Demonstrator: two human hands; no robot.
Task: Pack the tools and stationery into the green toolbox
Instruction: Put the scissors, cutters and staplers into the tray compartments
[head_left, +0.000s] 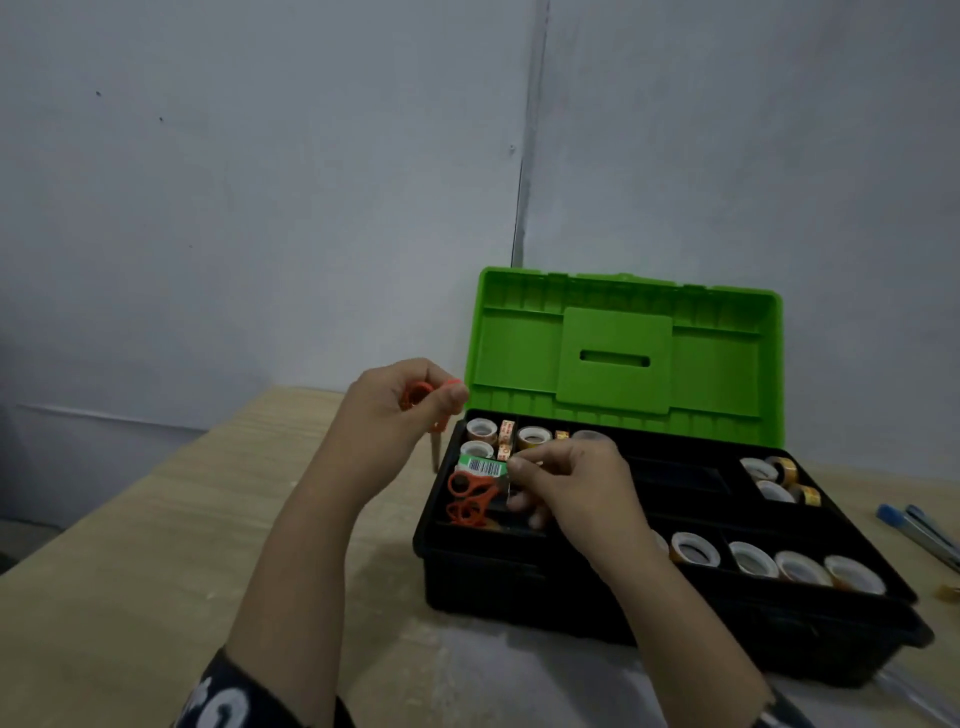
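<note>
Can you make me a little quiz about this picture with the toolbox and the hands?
1. True or false: the green lid of the toolbox is shut.
2. What colour are the scissors lying in the tray: A blue, B orange, C yellow?
3. Which hand is raised beside the box, gripping something orange?

Key
1. False, it stands open.
2. B.
3. The left hand; the right hand reaches into the tray, near the tape rolls.
</note>
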